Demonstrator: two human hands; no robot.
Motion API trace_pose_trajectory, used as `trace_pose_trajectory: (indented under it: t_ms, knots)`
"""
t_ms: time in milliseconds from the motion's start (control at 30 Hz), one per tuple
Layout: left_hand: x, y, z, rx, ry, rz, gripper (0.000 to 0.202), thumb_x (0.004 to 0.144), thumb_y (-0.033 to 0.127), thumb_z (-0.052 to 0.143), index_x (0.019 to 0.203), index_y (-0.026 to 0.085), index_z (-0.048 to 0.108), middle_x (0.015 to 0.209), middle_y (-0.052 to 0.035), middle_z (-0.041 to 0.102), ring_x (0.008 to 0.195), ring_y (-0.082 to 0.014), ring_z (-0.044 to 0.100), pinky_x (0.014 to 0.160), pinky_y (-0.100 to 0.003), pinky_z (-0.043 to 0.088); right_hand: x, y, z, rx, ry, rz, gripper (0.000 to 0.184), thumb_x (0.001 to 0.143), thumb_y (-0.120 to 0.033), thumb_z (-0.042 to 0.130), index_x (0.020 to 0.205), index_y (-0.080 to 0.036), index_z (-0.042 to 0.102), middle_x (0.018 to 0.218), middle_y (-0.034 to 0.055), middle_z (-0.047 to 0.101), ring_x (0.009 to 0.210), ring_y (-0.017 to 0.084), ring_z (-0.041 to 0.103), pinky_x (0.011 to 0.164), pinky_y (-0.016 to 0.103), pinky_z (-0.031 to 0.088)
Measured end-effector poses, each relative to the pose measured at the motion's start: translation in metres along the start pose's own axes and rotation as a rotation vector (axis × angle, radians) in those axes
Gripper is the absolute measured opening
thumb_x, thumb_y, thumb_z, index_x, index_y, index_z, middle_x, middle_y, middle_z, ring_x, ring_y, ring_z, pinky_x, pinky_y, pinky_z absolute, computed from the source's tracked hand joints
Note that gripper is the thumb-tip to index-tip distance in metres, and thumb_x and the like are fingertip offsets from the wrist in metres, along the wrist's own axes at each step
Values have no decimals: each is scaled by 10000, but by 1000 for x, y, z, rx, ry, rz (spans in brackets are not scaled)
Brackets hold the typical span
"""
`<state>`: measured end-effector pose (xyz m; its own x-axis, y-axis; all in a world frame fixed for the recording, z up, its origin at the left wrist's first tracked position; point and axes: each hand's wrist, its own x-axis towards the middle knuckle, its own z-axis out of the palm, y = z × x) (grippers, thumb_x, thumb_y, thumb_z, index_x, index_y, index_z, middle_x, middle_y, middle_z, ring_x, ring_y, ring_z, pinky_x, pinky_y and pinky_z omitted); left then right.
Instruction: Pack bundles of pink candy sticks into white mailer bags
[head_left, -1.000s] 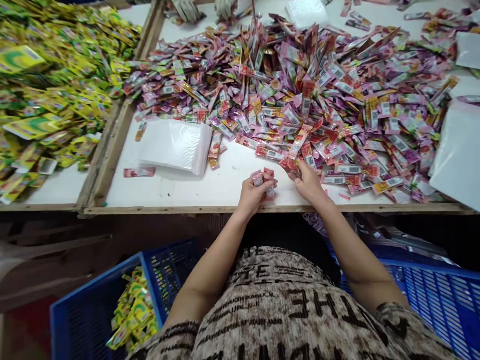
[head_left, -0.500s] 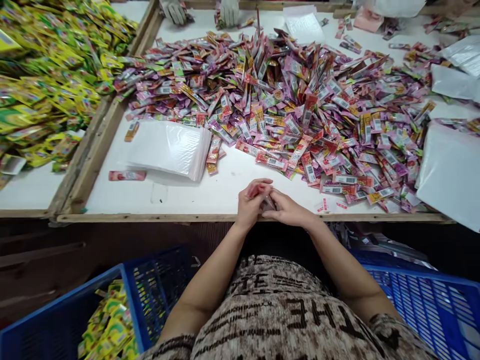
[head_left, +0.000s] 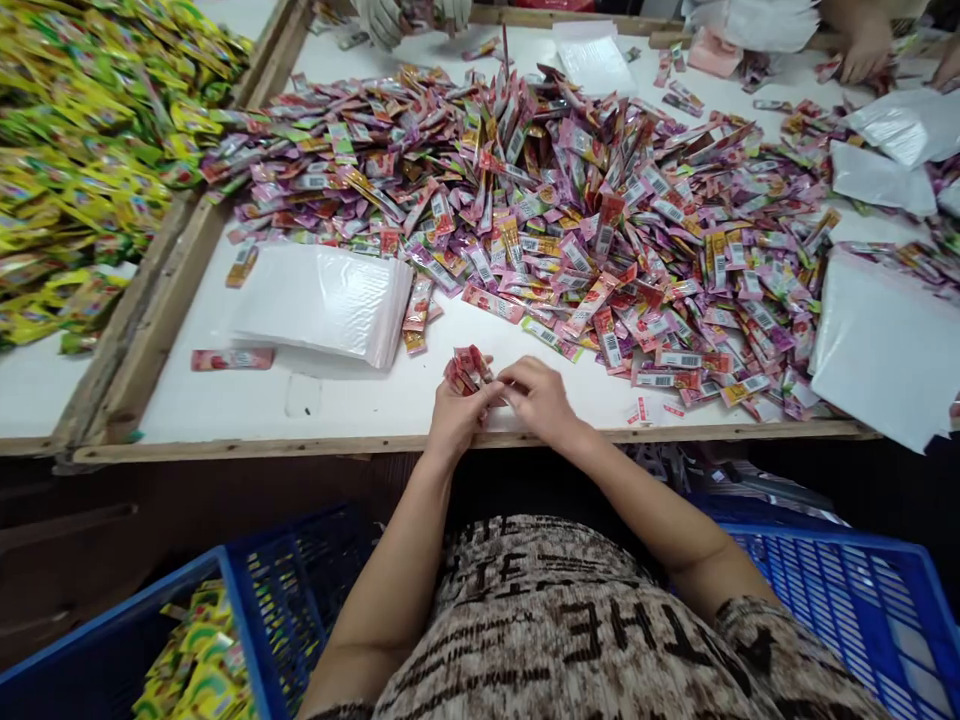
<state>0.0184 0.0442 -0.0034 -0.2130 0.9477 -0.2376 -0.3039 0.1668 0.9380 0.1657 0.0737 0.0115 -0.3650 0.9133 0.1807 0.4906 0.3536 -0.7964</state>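
Note:
My left hand (head_left: 454, 415) is closed around a small bunch of red stick packets (head_left: 466, 370), whose printed ends poke up above the fingers. My right hand (head_left: 541, 400) meets it from the right, fingertips pinched at the bunch's lower right side; the exact grip there is partly hidden. Both hands are just above the table's near edge. Beyond them spreads a large heap of pink, purple and red stick packets (head_left: 525, 210). Left of the hands lies a stack of clear plastic bags (head_left: 322, 300), with a single red packet (head_left: 232, 359) beside it.
A wooden rim (head_left: 300, 447) borders the white table. Yellow packets (head_left: 82, 170) fill the section at left. More bags (head_left: 885, 340) lie at right. Blue crates (head_left: 225, 560) stand below. Across the table are a co-worker's gloved hand (head_left: 382, 20) and another person's bare hand (head_left: 866, 50).
My hands have shifted left and turned, so the red packets now show above my left hand. A red packet at the heap's near edge is gone, showing a green-edged one. The view has shifted slightly.

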Motion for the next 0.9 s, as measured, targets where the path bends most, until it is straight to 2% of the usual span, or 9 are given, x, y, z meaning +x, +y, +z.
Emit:
trace_pose_trajectory:
  t_ms: [100, 167, 267, 367, 433, 533, 667, 767, 900]
  knots:
    - [3, 4, -6, -152, 22, -29, 339, 618, 283, 903, 865, 158, 707, 840, -29, 733, 759, -145, 677, 740, -275, 553, 1, 6, -7, 161, -87, 1, 152, 906, -276, 574, 830, -233, 698, 866, 39, 679, 833, 193, 637, 801, 323, 512]
    - [4, 8, -12, -236, 76, -35, 315, 629, 298, 896, 819, 160, 686, 819, -34, 731, 771, -163, 688, 765, -311, 563, 17, 26, -30, 93, 101, 148, 206, 917, -357, 564, 828, -215, 684, 821, 50, 685, 783, 206, 644, 792, 348, 518]
    - [7, 16, -25, -273, 79, 30, 324, 622, 304, 901, 718, 168, 622, 632, 18, 633, 666, -146, 654, 748, -318, 562, 49, 64, -70, -202, 526, 448, 249, 839, -430, 663, 828, -184, 629, 818, 114, 688, 831, 274, 645, 855, 441, 507]
    - [10, 21, -39, -285, 10, 42, 345, 636, 288, 895, 668, 180, 569, 542, 56, 519, 571, -116, 585, 702, -292, 545, 69, 89, -91, -267, 600, 581, 271, 704, -383, 769, 742, -196, 576, 800, 125, 679, 858, 305, 642, 873, 476, 502]
    - [13, 22, -48, -311, -16, -34, 343, 624, 262, 899, 675, 181, 570, 564, 50, 524, 582, -117, 588, 697, -290, 545, 70, 96, -100, -71, 558, 556, 243, 711, -377, 727, 708, -210, 550, 765, 76, 659, 812, 268, 644, 820, 435, 529]
    - [17, 20, -57, -417, 1, -126, 329, 639, 243, 891, 689, 182, 572, 602, 43, 534, 631, -119, 600, 736, -297, 558, 54, 99, -128, 289, 532, 433, 263, 742, -448, 666, 820, -228, 545, 803, 24, 651, 782, 210, 649, 735, 372, 554]
    - [19, 18, -61, -480, -36, -155, 316, 662, 223, 881, 695, 180, 569, 607, 37, 512, 650, -114, 590, 762, -285, 561, 21, 95, -175, 282, 563, 301, 378, 747, -533, 675, 967, -252, 549, 883, 21, 659, 803, 193, 648, 710, 365, 553]
    - [18, 19, -60, -475, -49, -167, 321, 666, 215, 877, 694, 186, 558, 617, 39, 508, 646, -110, 576, 759, -284, 565, 8, 88, -171, 147, 512, 317, 376, 744, -521, 694, 964, -234, 594, 863, 27, 673, 773, 195, 633, 707, 363, 542]
    - [17, 21, -58, -470, -34, -169, 332, 669, 221, 877, 685, 187, 547, 615, 45, 492, 653, -103, 567, 765, -274, 565, 9, 79, -118, -205, 212, 346, 186, 806, -364, 672, 885, -196, 683, 880, 63, 700, 855, 232, 632, 815, 395, 523]
